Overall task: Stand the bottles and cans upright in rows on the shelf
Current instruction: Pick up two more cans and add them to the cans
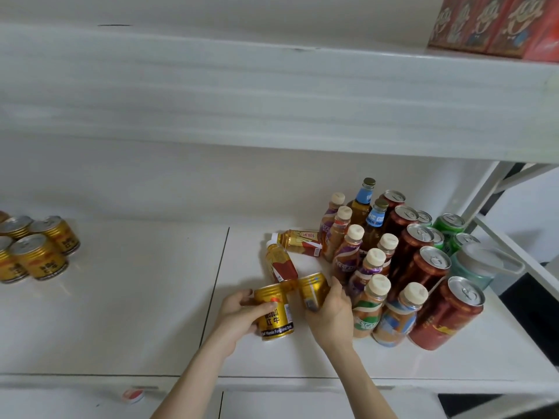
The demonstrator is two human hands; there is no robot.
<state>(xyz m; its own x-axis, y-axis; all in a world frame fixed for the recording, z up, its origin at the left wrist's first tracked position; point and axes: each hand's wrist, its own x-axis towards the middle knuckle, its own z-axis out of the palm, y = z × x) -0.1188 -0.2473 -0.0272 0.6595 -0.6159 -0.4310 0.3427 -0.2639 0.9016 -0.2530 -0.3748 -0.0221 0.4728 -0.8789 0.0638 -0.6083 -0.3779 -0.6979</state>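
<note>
My left hand (pixel 239 313) grips a gold energy-drink can (pixel 276 319) standing upright on the white shelf (pixel 121 313). My right hand (pixel 331 313) holds a second gold can (pixel 313 290), tilted on its side just right of the first. Behind them two small tea bottles lie flat: one (pixel 279 263) points away from me, the other (pixel 299 238) lies crosswise. To the right stand rows of coffee bottles (pixel 370 306), red cans (pixel 447 313), two brown glass bottles (pixel 375 225) and green cans (pixel 447 225). At the far left several gold cans (pixel 39 255) stand in a group.
An upper shelf board (pixel 272 95) overhangs the work area, with a red carton (pixel 496 25) on it at the right. A clear jar with a grey lid (pixel 481 264) stands at the right end. A small red-and-white cap (pixel 133 395) lies on the ledge below.
</note>
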